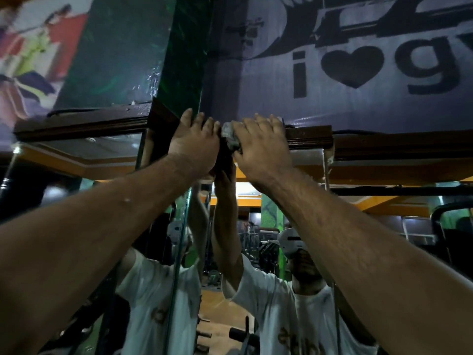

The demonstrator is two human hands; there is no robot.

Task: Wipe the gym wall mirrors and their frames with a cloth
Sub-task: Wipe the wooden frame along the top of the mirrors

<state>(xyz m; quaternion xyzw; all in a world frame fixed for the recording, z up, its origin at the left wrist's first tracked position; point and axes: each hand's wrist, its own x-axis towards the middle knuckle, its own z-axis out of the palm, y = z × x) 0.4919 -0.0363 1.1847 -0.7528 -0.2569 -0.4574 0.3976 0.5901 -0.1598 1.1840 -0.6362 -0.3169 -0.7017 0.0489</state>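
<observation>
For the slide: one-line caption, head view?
Both hands reach overhead, right pressing a grey cloth onto the mirror's wooden frame.

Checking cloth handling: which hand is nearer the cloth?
Right. The right hand lies on the cloth at the frame; the left hand rests just beside it.

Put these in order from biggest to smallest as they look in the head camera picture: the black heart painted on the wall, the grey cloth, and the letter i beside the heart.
1. Black painted heart
2. Black painted letter i
3. Crumpled grey cloth, though the hands partly hide it, so it may be larger.
</observation>
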